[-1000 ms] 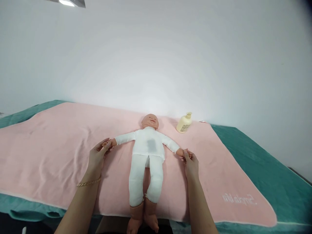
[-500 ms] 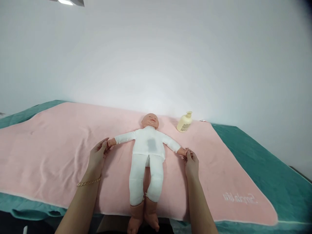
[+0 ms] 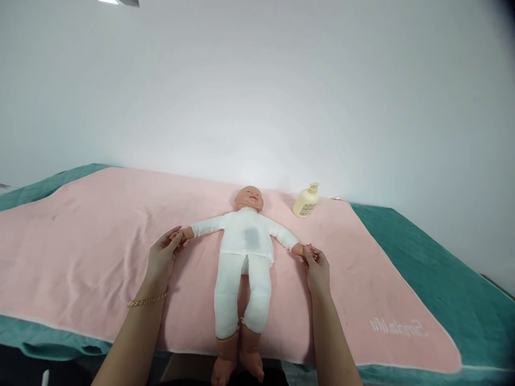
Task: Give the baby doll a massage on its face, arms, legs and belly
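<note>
While the doll (image 3: 237, 236) lay face up between the two hands, its long axis running from the head at the far side to the feet at the near edge, the left hand (image 3: 161, 257) pinched one outstretched doll hand between thumb and fingers, and the right hand (image 3: 319, 269) pinched the other. Smooth, plastic-looking extremities met matte white cloth on its body. Beneath spread a soft, creased pink blanket (image 3: 100, 236); a rounded, pale-yellow pump bottle (image 3: 306, 203) stood beyond the right hand.
</note>
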A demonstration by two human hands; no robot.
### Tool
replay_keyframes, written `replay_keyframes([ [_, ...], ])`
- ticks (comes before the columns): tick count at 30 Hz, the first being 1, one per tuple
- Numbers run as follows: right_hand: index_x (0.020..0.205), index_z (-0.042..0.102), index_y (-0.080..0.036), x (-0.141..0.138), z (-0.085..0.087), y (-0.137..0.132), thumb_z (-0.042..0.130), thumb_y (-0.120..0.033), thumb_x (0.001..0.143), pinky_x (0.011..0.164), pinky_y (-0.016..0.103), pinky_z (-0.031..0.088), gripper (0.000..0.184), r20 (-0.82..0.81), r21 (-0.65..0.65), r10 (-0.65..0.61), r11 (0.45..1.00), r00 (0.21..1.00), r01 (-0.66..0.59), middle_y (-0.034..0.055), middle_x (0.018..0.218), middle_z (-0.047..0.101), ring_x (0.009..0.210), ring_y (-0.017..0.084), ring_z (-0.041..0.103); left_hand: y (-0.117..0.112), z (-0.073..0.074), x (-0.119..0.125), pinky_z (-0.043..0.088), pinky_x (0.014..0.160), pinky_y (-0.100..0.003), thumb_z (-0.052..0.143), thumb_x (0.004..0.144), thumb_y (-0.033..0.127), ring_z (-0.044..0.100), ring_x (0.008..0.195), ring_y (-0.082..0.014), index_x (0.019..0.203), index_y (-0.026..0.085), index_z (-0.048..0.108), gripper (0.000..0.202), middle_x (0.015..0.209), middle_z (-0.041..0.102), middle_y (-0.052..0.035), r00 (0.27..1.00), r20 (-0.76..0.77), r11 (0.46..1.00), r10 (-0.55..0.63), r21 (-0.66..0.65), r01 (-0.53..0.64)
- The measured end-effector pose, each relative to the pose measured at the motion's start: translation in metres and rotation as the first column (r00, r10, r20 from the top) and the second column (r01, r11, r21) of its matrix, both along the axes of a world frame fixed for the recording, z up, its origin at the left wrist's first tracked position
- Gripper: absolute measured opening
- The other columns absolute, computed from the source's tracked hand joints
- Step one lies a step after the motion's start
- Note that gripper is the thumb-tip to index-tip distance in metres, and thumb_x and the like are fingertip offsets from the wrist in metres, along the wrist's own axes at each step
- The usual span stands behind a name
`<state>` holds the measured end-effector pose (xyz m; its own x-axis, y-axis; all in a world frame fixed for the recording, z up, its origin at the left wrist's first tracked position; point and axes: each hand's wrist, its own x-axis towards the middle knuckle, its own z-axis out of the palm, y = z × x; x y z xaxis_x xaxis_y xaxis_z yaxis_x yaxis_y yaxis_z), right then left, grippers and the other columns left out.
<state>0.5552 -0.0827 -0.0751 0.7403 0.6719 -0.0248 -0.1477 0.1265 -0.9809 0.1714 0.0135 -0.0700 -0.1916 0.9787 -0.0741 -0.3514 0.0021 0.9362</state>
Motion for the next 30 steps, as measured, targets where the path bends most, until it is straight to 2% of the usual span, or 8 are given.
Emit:
replay_keyframes([
  [3, 0.092, 0.064, -0.015, -0.001, 0.004, -0.001, 0.08, -0.054, 0.06, 0.068, 0.027, 0.052, 0.053, 0.03, -0.034, -0.025, 0.999, 0.999, 0.026, 0.0052, 0.098, 0.065, 0.077, 0.016, 0.062, -0.001, 0.001, 0.0, 0.053, 0.085, -0.032, 0.08, 0.068, 0.039, 0.065, 0.081, -0.014, 0.115, 0.018, 0.066, 0.054, 0.101, 0.069, -0.0071, 1.0, -0.007, 1.0, 0.008, -0.007, -0.009],
  [8, 0.087, 0.062, -0.014, -0.007, 0.012, -0.003, 0.071, -0.061, 0.066, 0.052, 0.026, 0.046, 0.052, 0.115, -0.084, -0.05, 0.995, 0.992, 0.06, 0.0036, 0.082, 0.065, 0.054, 0.011, 0.056, -0.002, 0.002, 0.002, 0.052, 0.089, -0.034, 0.08, 0.067, 0.039, 0.065, 0.08, -0.0138, 0.11, 0.017, 0.068, 0.049, 0.099, 0.069, -0.0066, 1.0, -0.004, 1.0, 0.026, -0.004, -0.026],
  [12, 0.081, 0.06, -0.014, -0.009, 0.013, -0.002, 0.064, -0.063, 0.071, 0.043, 0.024, 0.038, 0.05, 0.152, -0.099, -0.087, 0.99, 0.985, 0.103, 0.002, 0.069, 0.062, 0.049, 0.011, 0.052, -0.001, 0.001, 0.003, 0.05, 0.095, -0.039, 0.077, 0.071, 0.04, 0.065, 0.088, -0.0171, 0.107, 0.016, 0.069, 0.044, 0.105, 0.068, -0.0085, 0.999, -0.004, 0.999, 0.046, 0.002, -0.046],
  [14, 0.083, 0.061, -0.014, -0.008, 0.011, -0.001, 0.063, -0.062, 0.072, 0.043, 0.024, 0.039, 0.05, 0.15, -0.103, -0.087, 0.989, 0.985, 0.103, 0.0025, 0.069, 0.062, 0.05, 0.012, 0.053, 0.0, 0.0, 0.003, 0.05, 0.097, -0.04, 0.075, 0.074, 0.04, 0.064, 0.093, -0.0184, 0.106, 0.015, 0.069, 0.041, 0.107, 0.068, -0.0092, 0.998, 0.007, 0.998, 0.055, 0.001, -0.055],
  [18, 0.098, 0.063, -0.015, -0.003, 0.004, -0.001, 0.069, -0.057, 0.068, 0.051, 0.024, 0.048, 0.052, 0.074, -0.047, -0.079, 0.995, 0.994, 0.082, 0.0054, 0.089, 0.066, 0.06, 0.013, 0.059, 0.002, -0.002, 0.002, 0.049, 0.098, -0.04, 0.066, 0.082, 0.035, 0.065, 0.094, -0.0178, 0.107, 0.016, 0.068, 0.032, 0.106, 0.067, -0.0092, 0.998, 0.048, 0.999, 0.046, -0.008, -0.046],
  [22, 0.104, 0.064, -0.019, 0.001, 0.001, -0.002, 0.078, -0.05, 0.062, 0.068, 0.024, 0.055, 0.054, -0.053, 0.035, -0.018, 0.999, 0.998, 0.02, 0.0055, 0.108, 0.064, 0.089, 0.017, 0.064, 0.003, -0.004, 0.001, 0.049, 0.098, -0.037, 0.065, 0.083, 0.031, 0.066, 0.089, -0.0152, 0.111, 0.018, 0.066, 0.031, 0.104, 0.068, -0.0081, 0.998, 0.056, 0.999, 0.033, -0.01, -0.032],
  [25, 0.102, 0.066, -0.019, 0.002, 0.002, -0.003, 0.082, -0.047, 0.061, 0.08, 0.025, 0.057, 0.052, -0.098, 0.052, 0.017, 0.999, 0.995, -0.011, 0.0051, 0.114, 0.062, 0.104, 0.019, 0.061, 0.004, -0.005, -0.001, 0.05, 0.096, -0.036, 0.07, 0.079, 0.031, 0.066, 0.086, -0.0143, 0.114, 0.018, 0.064, 0.038, 0.104, 0.067, -0.0074, 0.999, 0.05, 1.0, 0.014, -0.005, -0.014],
  [30, 0.099, 0.067, -0.018, 0.001, 0.005, -0.003, 0.085, -0.045, 0.057, 0.079, 0.025, 0.058, 0.053, -0.119, 0.036, -0.001, 0.999, 0.993, 0.006, 0.0062, 0.113, 0.063, 0.106, 0.021, 0.061, 0.003, -0.003, -0.001, 0.052, 0.09, -0.033, 0.079, 0.07, 0.035, 0.066, 0.083, -0.0136, 0.115, 0.018, 0.064, 0.051, 0.103, 0.068, -0.0067, 1.0, 0.012, 1.0, 0.004, -0.006, -0.004],
])
